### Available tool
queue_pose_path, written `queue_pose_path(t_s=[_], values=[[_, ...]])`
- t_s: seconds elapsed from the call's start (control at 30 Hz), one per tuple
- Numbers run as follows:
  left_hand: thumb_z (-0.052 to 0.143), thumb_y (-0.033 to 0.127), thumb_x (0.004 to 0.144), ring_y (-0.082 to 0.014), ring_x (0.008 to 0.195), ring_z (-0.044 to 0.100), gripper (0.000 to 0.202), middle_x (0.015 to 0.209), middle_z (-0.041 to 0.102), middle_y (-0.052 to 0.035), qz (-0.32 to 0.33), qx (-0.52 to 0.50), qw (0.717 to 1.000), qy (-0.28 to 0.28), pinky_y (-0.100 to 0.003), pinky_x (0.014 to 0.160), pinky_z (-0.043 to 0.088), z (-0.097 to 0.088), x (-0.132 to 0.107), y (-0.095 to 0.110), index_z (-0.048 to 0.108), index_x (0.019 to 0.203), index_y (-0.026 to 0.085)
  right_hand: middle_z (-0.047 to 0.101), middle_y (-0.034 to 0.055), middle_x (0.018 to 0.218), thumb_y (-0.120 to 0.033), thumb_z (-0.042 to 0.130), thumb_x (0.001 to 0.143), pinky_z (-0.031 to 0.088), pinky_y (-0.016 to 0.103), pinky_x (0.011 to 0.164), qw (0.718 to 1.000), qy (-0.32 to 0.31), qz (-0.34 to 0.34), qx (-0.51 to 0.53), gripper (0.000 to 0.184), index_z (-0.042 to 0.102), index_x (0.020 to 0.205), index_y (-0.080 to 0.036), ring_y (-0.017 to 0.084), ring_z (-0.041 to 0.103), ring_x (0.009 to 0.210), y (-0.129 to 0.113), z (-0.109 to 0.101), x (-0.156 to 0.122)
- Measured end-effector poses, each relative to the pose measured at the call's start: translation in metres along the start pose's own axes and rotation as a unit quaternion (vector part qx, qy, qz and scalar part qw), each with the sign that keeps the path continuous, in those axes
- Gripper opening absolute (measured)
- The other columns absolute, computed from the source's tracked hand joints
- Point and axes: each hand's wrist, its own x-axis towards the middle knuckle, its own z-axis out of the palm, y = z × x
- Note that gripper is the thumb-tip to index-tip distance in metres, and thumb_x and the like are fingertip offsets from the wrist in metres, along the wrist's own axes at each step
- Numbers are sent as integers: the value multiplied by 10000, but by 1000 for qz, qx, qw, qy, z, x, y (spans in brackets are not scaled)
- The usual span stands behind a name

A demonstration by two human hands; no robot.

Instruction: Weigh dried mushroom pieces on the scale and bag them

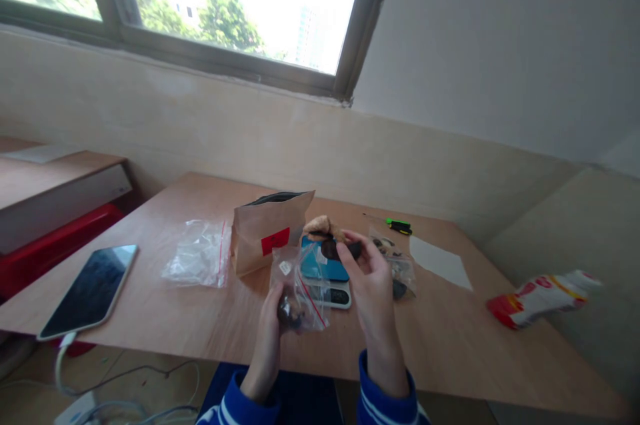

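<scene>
My left hand (273, 321) grips a small clear zip bag (296, 286) with a red seal strip and dark pieces at its bottom. My right hand (367, 275) pinches a dark flat piece (336, 249) just above the bag's mouth. Under the hands a blue kitchen scale (327, 275) lies on the wooden table (165, 308), with pale lumpy pieces (323, 227) on its far end. A brown paper pouch (267, 231) with a red label stands just left of the scale. A filled clear bag (397, 265) lies to the right of my right hand.
Empty clear zip bags (200, 253) lie left of the pouch. A phone (90, 290) on a charging cable rests at the table's left edge. A green-handled screwdriver (397, 225), a white paper sheet (440, 262) and a red-white packet (543, 297) lie to the right.
</scene>
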Motion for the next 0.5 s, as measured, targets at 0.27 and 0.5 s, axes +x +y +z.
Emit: queue_pose_path(t_s=[0.27, 0.5], values=[[717, 560, 574, -225, 655, 650, 449, 747, 696, -51, 16, 12, 999, 32, -286, 508, 490, -7, 13, -1, 673, 792, 170, 707, 59, 908, -346, 665, 779, 530, 285, 714, 958, -217, -136, -127, 271, 676, 970, -154, 168, 650, 798, -37, 53, 94], [726, 578, 555, -194, 559, 611, 469, 676, 670, -34, 32, 6, 998, 46, -285, 484, 481, -15, 22, -1, 673, 754, 157, 707, 52, 836, -344, 656, 776, 480, 260, 638, 937, -209, -173, -219, 259, 701, 934, -144, 162, 619, 736, -37, 63, 105]])
